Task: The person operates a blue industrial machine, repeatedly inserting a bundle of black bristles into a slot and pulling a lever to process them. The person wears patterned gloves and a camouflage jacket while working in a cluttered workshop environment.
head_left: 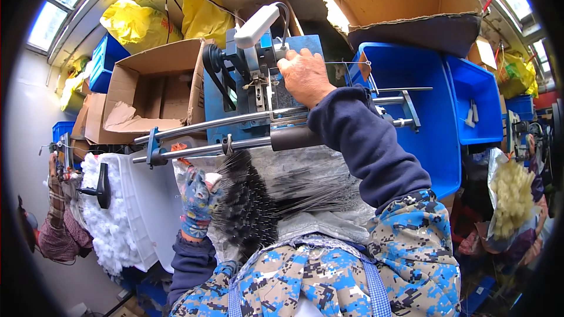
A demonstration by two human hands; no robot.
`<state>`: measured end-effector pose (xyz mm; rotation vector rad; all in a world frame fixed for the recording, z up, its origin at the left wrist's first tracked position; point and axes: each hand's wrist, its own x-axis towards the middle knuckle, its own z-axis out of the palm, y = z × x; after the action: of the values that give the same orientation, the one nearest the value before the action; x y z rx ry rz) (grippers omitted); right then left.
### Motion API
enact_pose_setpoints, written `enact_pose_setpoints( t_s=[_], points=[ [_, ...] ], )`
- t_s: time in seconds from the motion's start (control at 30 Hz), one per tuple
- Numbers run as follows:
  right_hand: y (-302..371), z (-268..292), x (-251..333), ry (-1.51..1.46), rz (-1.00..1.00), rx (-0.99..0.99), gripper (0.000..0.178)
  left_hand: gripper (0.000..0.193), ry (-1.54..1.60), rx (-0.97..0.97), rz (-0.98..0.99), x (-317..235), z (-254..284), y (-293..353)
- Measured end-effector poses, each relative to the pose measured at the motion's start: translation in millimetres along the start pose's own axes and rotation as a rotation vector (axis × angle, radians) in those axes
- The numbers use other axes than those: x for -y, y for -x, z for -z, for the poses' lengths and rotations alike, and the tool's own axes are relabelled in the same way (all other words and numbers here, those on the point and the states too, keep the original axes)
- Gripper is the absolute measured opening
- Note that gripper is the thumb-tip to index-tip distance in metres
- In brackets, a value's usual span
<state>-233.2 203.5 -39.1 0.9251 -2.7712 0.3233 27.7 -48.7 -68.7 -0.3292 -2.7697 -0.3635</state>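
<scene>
My right hand (pixel 305 76) reaches over the blue bench machine (pixel 214 114), its fingers curled at the working head beside a small white part. What those fingers grip is hidden behind the back of the hand. A thin metal rod (pixel 346 63) runs rightward past the knuckles. My left hand (pixel 200 196), in a patterned glove with a white patch, is closed just left of a pile of black bristle brushes with wire stems (pixel 244 205). Whatever it holds does not show clearly. The pile lies on a grey plastic sheet (pixel 326 170) over my lap.
Two steel bars (pixel 202 149) cross in front of the machine. A cardboard box (pixel 150 97) stands left; a large blue bin (pixel 437 141) and another carton (pixel 405 0) stand right. White fluffy pieces (pixel 106 223) fill a white tub. Other people work at both sides.
</scene>
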Motion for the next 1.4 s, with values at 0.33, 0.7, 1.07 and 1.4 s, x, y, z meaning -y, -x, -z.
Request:
enact_pose_setpoints(
  t_s=[0.33,0.7,1.07,1.4],
  points=[
    [-0.8,-3.6,-2.2,-0.072,0.027,-0.01,0.013,0.062,0.014,0.024,-0.174,-17.0,3.0,-10.4],
    [15.5,-0.5,-13.4,-0.052,-0.116,-0.073,0.032,0.043,0.041,0.03,-0.114,-29.4,19.2,-26.3],
    [45.6,16.2,1.5,-0.118,-0.166,0.082,0.062,0.028,0.149,-0.086,-0.077,-50.0,16.7,-50.5],
    [20.7,-4.4,53.5,-0.21,-0.09,0.017,0.064,0.029,0.106,-0.014,-0.036,-43.5,31.9,-40.2]
  ],
)
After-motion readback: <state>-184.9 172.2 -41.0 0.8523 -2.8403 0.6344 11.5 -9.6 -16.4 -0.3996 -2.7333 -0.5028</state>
